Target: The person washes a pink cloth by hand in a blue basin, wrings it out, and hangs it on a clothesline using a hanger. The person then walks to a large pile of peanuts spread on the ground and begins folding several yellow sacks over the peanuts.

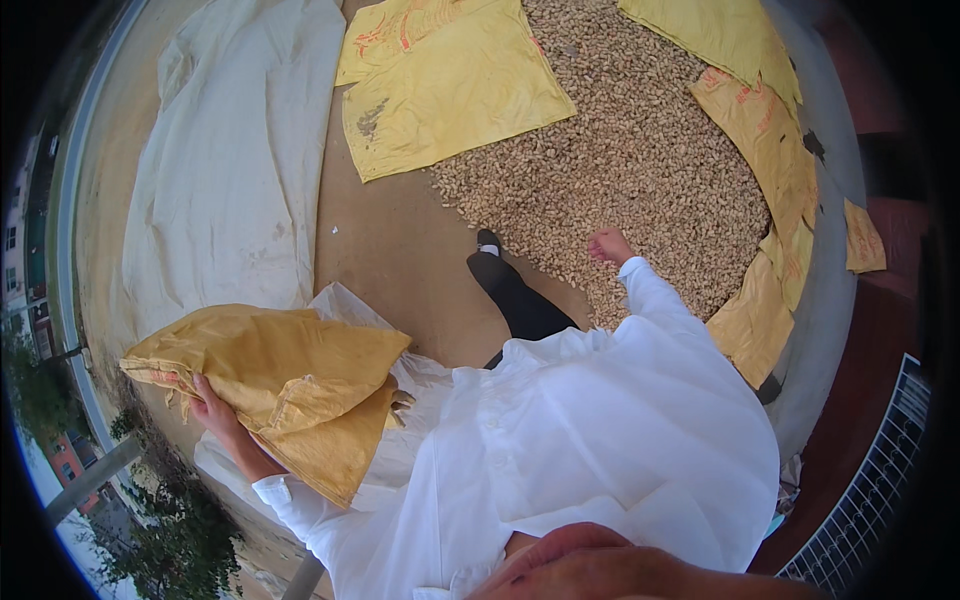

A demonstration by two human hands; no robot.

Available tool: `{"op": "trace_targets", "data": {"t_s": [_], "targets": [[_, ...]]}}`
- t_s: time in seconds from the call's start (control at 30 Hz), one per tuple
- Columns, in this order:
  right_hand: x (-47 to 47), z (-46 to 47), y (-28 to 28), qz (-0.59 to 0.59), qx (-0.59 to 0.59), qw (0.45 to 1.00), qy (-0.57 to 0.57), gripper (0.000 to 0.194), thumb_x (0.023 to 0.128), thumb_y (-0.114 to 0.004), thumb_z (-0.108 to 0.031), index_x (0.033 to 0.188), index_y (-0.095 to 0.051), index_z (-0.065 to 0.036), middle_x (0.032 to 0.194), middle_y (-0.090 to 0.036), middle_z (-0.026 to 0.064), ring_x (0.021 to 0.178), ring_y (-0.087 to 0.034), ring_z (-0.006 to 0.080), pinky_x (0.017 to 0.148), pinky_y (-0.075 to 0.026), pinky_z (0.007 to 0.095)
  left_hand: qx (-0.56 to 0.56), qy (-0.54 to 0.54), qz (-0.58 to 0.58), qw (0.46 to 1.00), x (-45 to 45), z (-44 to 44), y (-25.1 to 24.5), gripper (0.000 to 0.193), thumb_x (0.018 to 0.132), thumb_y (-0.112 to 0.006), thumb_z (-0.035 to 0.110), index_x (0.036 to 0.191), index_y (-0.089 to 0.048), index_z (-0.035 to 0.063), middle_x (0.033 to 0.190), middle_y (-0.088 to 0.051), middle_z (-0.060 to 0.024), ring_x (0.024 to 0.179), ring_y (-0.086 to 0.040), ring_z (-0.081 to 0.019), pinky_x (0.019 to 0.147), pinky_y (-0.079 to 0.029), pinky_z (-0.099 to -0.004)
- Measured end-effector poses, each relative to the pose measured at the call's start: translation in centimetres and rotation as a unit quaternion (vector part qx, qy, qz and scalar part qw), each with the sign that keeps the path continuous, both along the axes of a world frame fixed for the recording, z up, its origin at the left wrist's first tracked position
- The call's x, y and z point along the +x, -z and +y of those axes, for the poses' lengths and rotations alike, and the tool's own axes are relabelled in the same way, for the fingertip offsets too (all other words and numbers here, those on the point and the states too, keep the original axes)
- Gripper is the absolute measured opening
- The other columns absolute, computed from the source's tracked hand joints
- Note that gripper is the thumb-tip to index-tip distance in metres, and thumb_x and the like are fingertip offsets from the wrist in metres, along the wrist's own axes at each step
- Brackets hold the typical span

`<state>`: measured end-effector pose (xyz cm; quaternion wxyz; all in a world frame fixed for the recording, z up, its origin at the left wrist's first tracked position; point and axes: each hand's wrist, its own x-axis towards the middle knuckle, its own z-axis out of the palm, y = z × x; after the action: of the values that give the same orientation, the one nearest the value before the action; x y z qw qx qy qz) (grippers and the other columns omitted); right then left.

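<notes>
My left hand (217,412) grips the edge of a yellow woven sack (262,352), which hangs in loose folds at my left side. Its thumb lies over the sack's rim and the fingers are hidden behind the fabric. My right hand (610,246) is held over the near part of a wide spread of peanuts in shells (600,165). The fingers of that hand are curled in, and nothing shows in them. Flat across the left part of the peanuts lies another yellow sack (457,90).
More yellow sacks (757,142) line the right edge of the peanuts. A white plastic sheet (225,165) covers ground to the left. My shoe (489,241) stands at the peanuts' near edge on the concrete floor (382,247). A white metal grille (862,495) is at lower right.
</notes>
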<state>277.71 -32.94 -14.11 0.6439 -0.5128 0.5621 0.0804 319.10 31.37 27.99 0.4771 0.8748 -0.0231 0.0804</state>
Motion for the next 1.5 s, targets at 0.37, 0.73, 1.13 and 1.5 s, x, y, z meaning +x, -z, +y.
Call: {"op": "trace_targets", "data": {"t_s": [0.37, 0.73, 1.13, 1.5], "targets": [[17.7, -13.5, 6.8, 0.066, -0.319, 0.945, -0.033, 0.024, 0.085, -0.062, -0.024, 0.086, -0.072, -0.002, 0.074, -0.07, 0.0146, 0.058, -0.065, 0.0224, 0.058, -0.052, 0.0365, -0.014, 0.073, 0.146, 0.986, 18.8, -13.8, 10.2, 0.038, 0.102, -0.054, 0.027, 0.125, -0.056, -0.0031, 0.108, -0.065, -0.0097, 0.091, -0.061, -0.0151, 0.079, -0.052, -0.0306], [35.8, -26.9, 14.6, 0.227, -0.362, 0.904, -0.01, 0.049, 0.084, -0.059, -0.021, 0.131, -0.06, -0.01, 0.123, -0.065, 0.0191, 0.114, -0.061, 0.0378, 0.098, -0.048, 0.0463, 0.162, -0.096, 0.35, 0.918, 29.9, -9.0, 31.7, 0.035, 0.093, -0.059, 0.017, 0.118, -0.057, -0.0078, 0.103, -0.067, -0.0166, 0.087, -0.064, -0.0244, 0.074, -0.053, -0.0372], [42.3, -31.8, 19.6, 0.354, -0.346, 0.868, -0.04, 0.039, 0.085, -0.061, -0.025, 0.122, -0.063, -0.012, 0.123, -0.065, 0.0145, 0.121, -0.058, 0.0334, 0.098, -0.048, 0.0488, 0.424, -0.032, 0.12, 0.897, 38.4, -11.2, 38.1, 0.046, 0.096, -0.052, 0.033, 0.104, -0.058, -0.0125, 0.102, -0.063, -0.034, 0.095, -0.059, -0.05, 0.084, -0.046, -0.0517], [45.9, -31.1, 19.1, 0.116, -0.277, 0.954, 0.007, 0.04, 0.079, -0.069, -0.028, 0.111, -0.066, -0.004, 0.1, -0.069, 0.0133, 0.095, -0.067, 0.0268, 0.086, -0.053, 0.0383, 0.32, -0.03, 0.198, 0.926, 42.2, -17.3, 34.0, 0.053, 0.095, -0.062, 0.038, 0.114, -0.063, -0.0109, 0.095, -0.069, -0.0227, 0.085, -0.064, -0.0294, 0.079, -0.05, -0.0414]]}}
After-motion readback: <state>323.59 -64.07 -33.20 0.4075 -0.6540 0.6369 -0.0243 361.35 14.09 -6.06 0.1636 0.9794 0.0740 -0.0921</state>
